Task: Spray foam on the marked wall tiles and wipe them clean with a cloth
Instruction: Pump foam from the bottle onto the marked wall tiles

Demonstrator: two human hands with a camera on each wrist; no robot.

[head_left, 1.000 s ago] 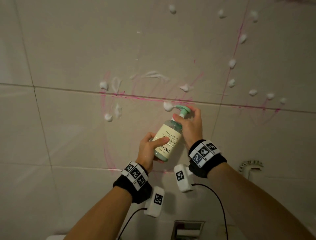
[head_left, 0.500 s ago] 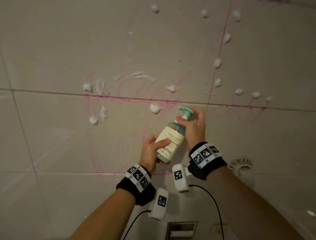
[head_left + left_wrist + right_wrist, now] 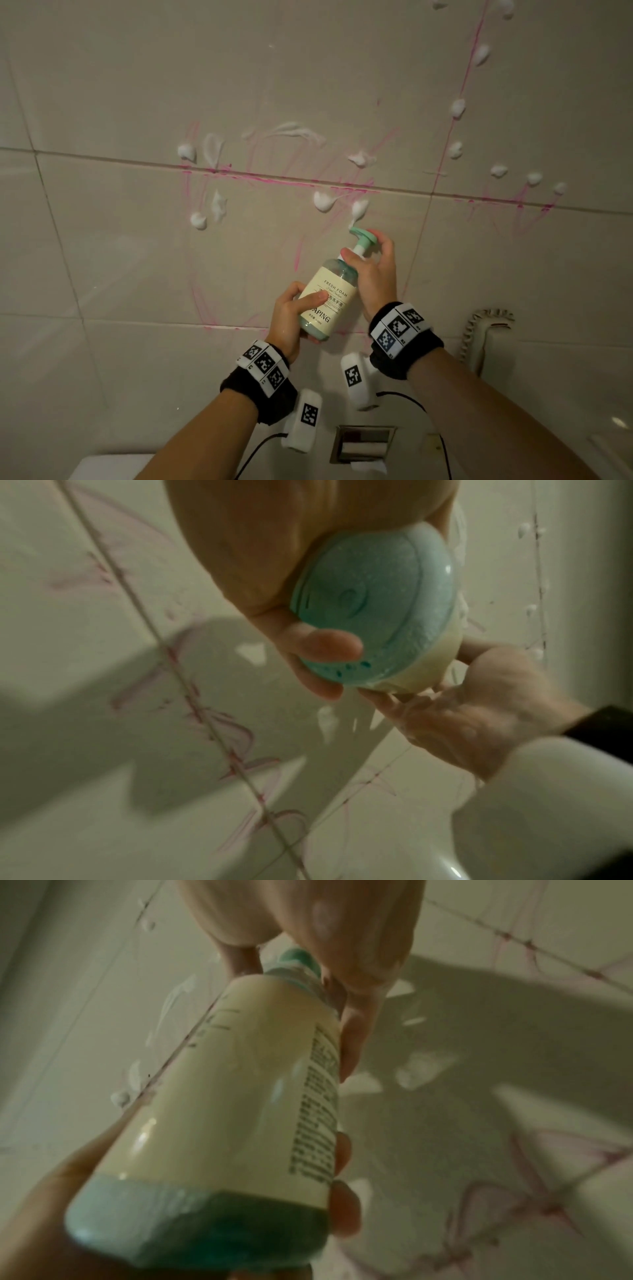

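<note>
A cream-labelled foam bottle (image 3: 327, 298) with a teal pump head (image 3: 363, 237) is held tilted toward the beige wall tiles (image 3: 137, 257). My left hand (image 3: 294, 311) grips the bottle's lower body, its teal base (image 3: 373, 607) filling the left wrist view. My right hand (image 3: 373, 270) curls round the neck with fingers over the pump; the bottle (image 3: 232, 1096) runs lengthwise in the right wrist view. Pink marker scribbles (image 3: 274, 178) run along the grout lines. White foam dabs (image 3: 323, 200) dot the marks, and a fresh dab (image 3: 359, 207) sits just above the nozzle. No cloth is in view.
More foam dabs (image 3: 457, 108) follow a pink vertical line at the upper right. A white wall fitting (image 3: 486, 329) sits at the right. A recessed metal holder (image 3: 364, 443) is below the hands. Black cables (image 3: 404, 395) trail from the wrist cameras.
The bottle and both hands have shifted slightly down and right along the wall. A new foam dab sits on the tile just above the nozzle.
</note>
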